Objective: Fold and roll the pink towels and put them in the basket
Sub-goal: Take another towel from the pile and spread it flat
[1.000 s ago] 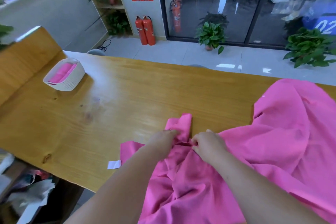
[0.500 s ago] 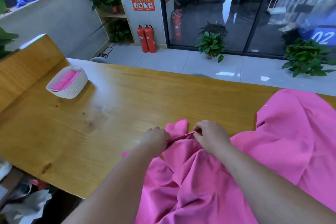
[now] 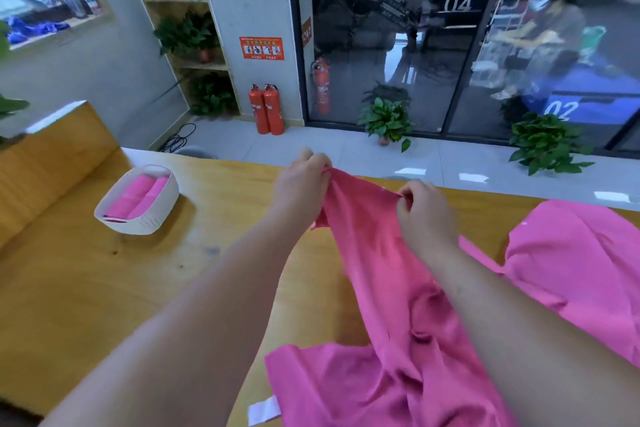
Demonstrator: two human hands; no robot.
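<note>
Near edge: a white tag [image 3: 264, 411] is lying on the wooden counter [image 3: 86, 288], beside the towel's bunched lower end.
Towel in work: the pink towel [image 3: 381, 288] is hanging from both hands, top edge lifted, lower part crumpling on the counter w/ deep creases.
L hand [image 3: 301, 191]: grip is pinching the top edge at one end, fingers curling round the cloth.
R hand [image 3: 426, 215]: grip is pinching the same edge further along; the cloth betw. the two is sagging a little.
Risk: if the grips are sitting mid-edge and not at the corners, the fold is prob. going skew and the roll coming out uneven. The trailing hem may also be snagging the second towel [image 3: 571, 260], heaped just beside it on the right.
Basket [image 3: 138, 222]: white, standing far left on the counter, well apart from the hands, already holding pink rolls [image 3: 138, 196].
Room: pale tiled floor is showing beyond the counter; two red extinguishers [image 3: 266, 109] by a pillar, potted plants [image 3: 386, 121] along glass doors [image 3: 450, 45].
</note>
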